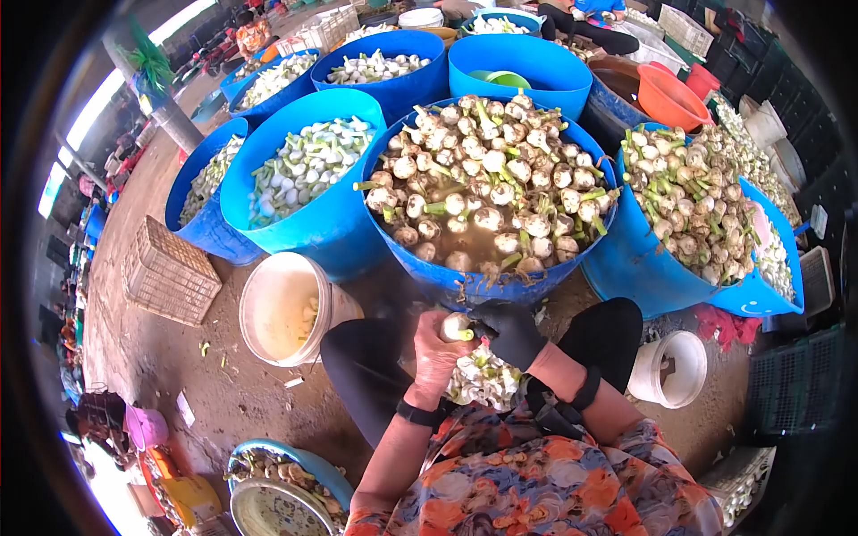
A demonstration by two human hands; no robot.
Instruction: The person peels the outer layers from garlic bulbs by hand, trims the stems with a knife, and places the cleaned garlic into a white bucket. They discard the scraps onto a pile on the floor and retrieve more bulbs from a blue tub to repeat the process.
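Note:
My left hand (438, 353) is bare and grips a white garlic bulb (456, 327) with a short green stem. My right hand (511, 332), in a black glove, touches the same bulb from the right; whether it holds a tool I cannot tell. Both hands sit over a pile of peeled trimmings (484, 380) between my knees. Directly ahead stands a big blue tub (447, 284) filled with muddy water and unpeeled garlic bulbs (483, 170).
A white bucket (268, 308) with some peeled bulbs stands at my left knee, a smaller white bucket (670, 368) at my right. More blue tubs (322, 223) of garlic ring the front. A woven crate (168, 272) lies left. An orange basin (670, 98) sits far right.

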